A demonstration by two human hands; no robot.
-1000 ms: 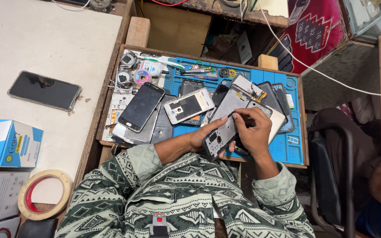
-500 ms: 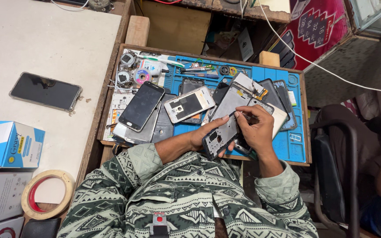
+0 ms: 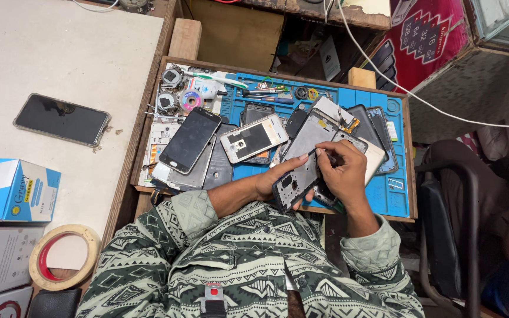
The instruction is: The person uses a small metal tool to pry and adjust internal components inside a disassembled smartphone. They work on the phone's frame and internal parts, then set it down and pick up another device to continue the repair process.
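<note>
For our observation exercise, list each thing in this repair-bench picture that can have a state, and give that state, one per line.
Left hand: gripping the phone frame from below.
Right hand: holding a thin tool against the frame.
Phone frame: opened, insides exposed, tilted.
Thin tool: tip on the frame.
Black phone: screen dark, flat on the white table.
Tape roll: lying flat.
Blue box: closed.

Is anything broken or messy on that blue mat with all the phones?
Yes. The phone frame in the left hand is opened up, its insides bare, while the right hand pokes it with a thin tool. More phones and loose parts lie overlapping on the blue mat.
</note>
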